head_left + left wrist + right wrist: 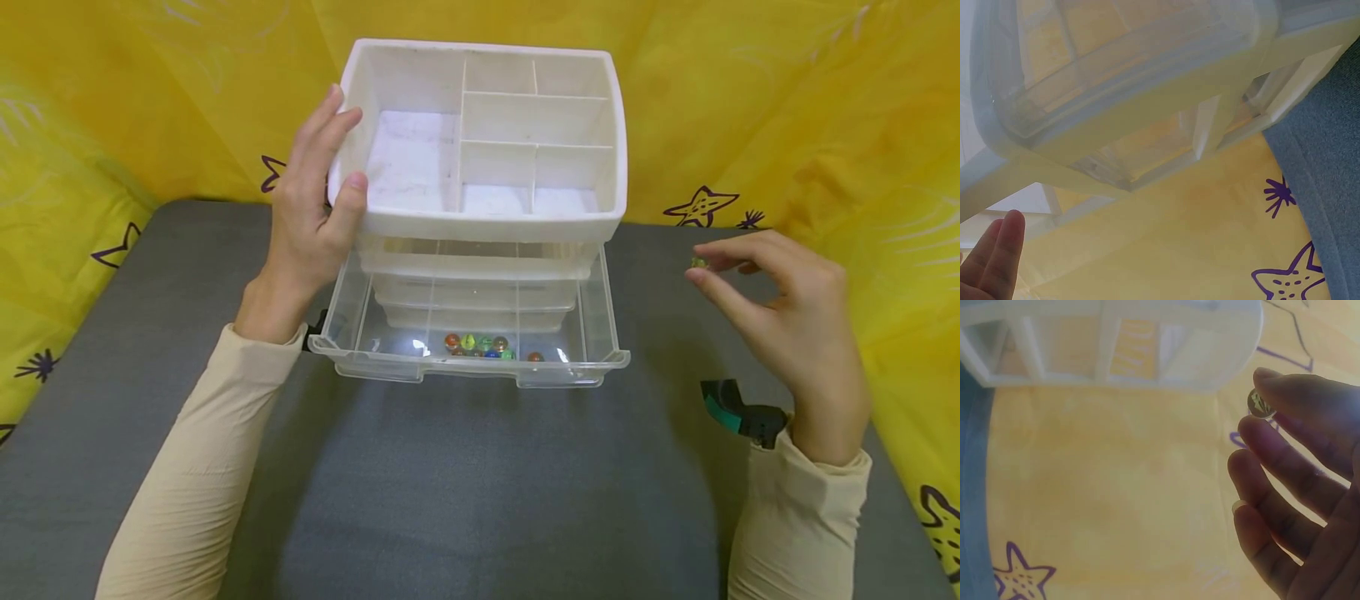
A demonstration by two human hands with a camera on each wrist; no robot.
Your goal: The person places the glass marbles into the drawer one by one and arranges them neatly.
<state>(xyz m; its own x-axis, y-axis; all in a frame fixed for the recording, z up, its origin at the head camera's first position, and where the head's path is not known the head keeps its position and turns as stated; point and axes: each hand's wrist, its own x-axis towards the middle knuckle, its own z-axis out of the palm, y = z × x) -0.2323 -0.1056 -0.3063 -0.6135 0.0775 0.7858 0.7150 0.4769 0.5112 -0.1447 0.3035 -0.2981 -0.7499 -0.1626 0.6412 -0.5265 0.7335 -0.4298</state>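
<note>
A white plastic drawer unit (495, 225) stands on the grey table, with compartments in its top. Its clear bottom drawer (375, 358) is pulled out and holds several coloured marbles (485, 342) near the front. My left hand (307, 200) rests on the unit's upper left side, fingers fairly straight along the edge and thumb against the front rim; two of its fingers (1005, 250) show in the left wrist view. Out to the right of the unit, my right hand (795, 308) pinches a clear marble (1261, 403) with a yellowish pattern between thumb and index finger, above the table.
Yellow cloth (750, 108) with dark starfish prints hangs behind and at both sides of the grey table (480, 483). The open drawer juts forward over the table. A dark strap (750, 417) is on the right wrist.
</note>
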